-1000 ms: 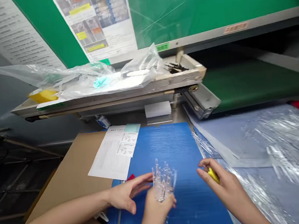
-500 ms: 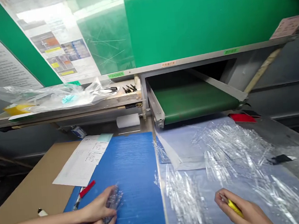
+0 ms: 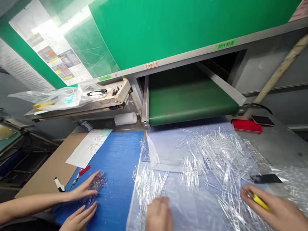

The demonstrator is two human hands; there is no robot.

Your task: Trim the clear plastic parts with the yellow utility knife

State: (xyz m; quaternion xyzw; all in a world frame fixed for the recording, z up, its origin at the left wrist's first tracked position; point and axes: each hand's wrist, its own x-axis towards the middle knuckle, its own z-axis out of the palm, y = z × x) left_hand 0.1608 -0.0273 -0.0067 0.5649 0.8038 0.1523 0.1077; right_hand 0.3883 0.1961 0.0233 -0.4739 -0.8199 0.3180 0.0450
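Observation:
My right hand (image 3: 277,205) is closed around a yellow-handled tool (image 3: 260,202) with a short metal tip; I cannot make out its exact kind. It hovers at the right edge of a heap of thin clear plastic pieces (image 3: 222,152). My left hand (image 3: 158,219) is over the near end of a smaller pile of such clear pieces (image 3: 149,184). Motion smears its fingers, so whether it holds anything is hidden. Both piles lie on translucent plastic sheeting (image 3: 191,205).
At left, a co-worker's two hands (image 3: 81,193) cup a bundle of clear pieces (image 3: 99,181) on a blue mat (image 3: 120,161). A green conveyor belt (image 3: 190,101) ends above the sheeting. Red (image 3: 246,125) and black flat items lie right; a black strip (image 3: 266,178) is near my right hand.
My left hand has come into view at the bottom middle. The view has turned, and my right hand still grips the yellow-handled tool. The co-worker's lower hand has opened out flat.

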